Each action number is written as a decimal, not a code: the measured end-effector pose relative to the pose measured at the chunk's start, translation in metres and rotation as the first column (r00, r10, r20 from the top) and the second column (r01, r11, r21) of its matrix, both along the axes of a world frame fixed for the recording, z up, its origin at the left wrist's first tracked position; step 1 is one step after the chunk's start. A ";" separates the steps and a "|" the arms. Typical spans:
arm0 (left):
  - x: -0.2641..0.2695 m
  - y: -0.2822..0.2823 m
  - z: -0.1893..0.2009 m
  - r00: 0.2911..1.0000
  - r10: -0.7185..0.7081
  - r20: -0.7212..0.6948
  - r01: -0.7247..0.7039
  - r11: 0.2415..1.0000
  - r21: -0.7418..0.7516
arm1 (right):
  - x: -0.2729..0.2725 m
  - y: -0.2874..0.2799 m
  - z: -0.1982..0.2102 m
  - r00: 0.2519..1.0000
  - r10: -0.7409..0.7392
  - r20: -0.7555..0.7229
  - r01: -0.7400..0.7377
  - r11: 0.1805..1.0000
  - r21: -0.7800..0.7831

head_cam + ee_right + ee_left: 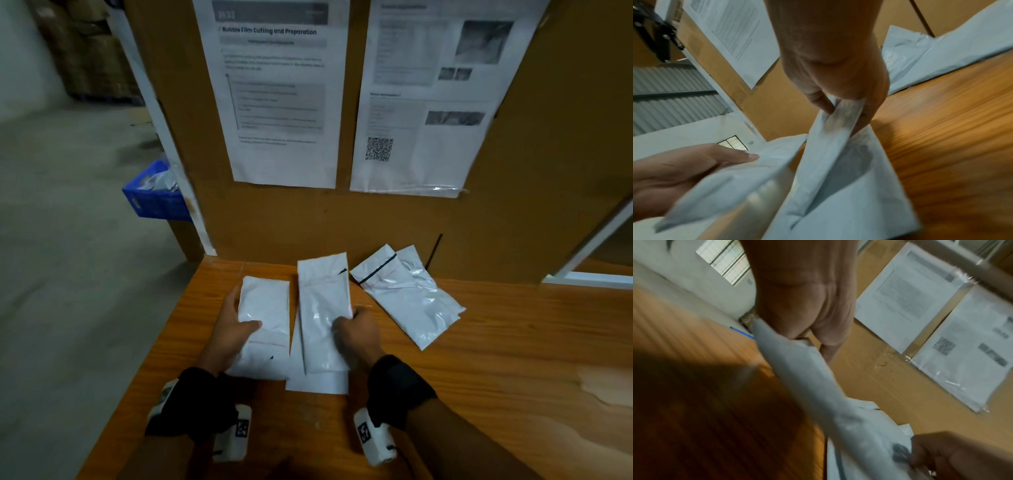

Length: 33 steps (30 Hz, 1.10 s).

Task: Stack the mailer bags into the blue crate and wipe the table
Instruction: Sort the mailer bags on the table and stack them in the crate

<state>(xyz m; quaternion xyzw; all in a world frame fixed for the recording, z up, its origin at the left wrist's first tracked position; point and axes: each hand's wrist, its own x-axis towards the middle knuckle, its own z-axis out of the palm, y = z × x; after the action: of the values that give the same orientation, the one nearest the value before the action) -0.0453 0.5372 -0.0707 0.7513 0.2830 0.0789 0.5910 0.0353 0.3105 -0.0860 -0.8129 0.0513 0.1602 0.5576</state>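
Your left hand (230,329) grips a white mailer bag (265,308) at its left edge, thumb over the top face, fingers (826,344) curled under; bag lifted off the table (479,359) at that side. It's glossy white poly, plump, w/ a thin red line and small black mark near the near end.

Your right hand (356,334) pinches a second mailer bag (323,301), thumb on one side and fingers (873,104) clamped on the other, per right wrist view. Same look: white, shiny, creased, black mark at far corner, faint red line. It overlaps a flat white bag (318,382) lying under it on the table, near edge poking out toward you.

Two more bags (407,298) lie to the right, overlapped and angled, touching the table; the left one has a black stripe across its far end, both crinkled w/ bright glare spots.

Blue crate (154,195) sits well apart, far left beyond the table corner, beside the cardboard wall (274,222); something white and crumpled shows inside, can't tell what.

Two printed sheets (277,92) taped on the cardboard; right one has a QR code (379,149).
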 end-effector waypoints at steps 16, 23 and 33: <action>-0.033 -0.195 0.054 0.931 -0.294 0.217 0.205 0.912 0.355 | -0.064 -0.218 0.034 0.844 -0.093 0.527 0.172 0.980 -0.102; -0.021 -0.361 0.063 0.776 -0.489 0.398 0.242 0.814 0.528 | -0.120 -0.368 0.056 0.694 -0.328 0.641 0.452 0.892 -0.032; -0.016 -0.604 0.073 0.529 -0.658 0.537 0.466 0.753 0.464 | -0.183 -0.568 0.078 0.465 -0.494 0.735 0.773 0.630 -0.066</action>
<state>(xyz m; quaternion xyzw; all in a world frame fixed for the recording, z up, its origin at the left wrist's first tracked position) -0.0615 -0.0668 0.0027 0.7913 -0.2233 0.1845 0.5385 -0.1476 -0.2579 -0.0083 -0.8244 0.1888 -0.3740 0.3806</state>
